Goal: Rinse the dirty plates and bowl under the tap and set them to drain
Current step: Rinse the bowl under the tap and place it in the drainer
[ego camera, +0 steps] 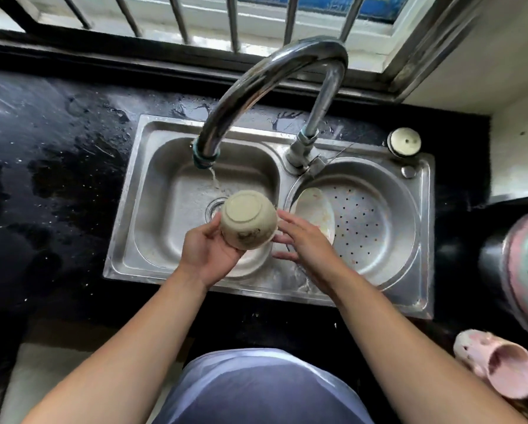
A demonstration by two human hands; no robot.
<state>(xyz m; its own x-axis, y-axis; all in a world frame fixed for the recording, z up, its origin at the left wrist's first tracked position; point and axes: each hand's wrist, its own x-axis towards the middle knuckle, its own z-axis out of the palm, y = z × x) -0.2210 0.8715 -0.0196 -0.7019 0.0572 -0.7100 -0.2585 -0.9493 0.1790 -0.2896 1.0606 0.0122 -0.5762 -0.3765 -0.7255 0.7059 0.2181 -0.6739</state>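
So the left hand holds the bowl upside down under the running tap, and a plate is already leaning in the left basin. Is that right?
Not quite. The plate leans in the right basin, the one with the perforated strainer, as the head view shows. The rest stands: the left hand holds the bowl bottom up over the left basin, with the tap running.

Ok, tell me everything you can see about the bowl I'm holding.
The bowl is small, round and off-white, ceramic by the look of it, with a raised foot ring on its base. It is turned bottom-up toward the camera, so the inside is hidden. Dark smudges mark its lower outer wall. The left hand grips it from below; the right hand fingertips meet its rim. It hangs over the left sink basin, just by the tap's thin stream.
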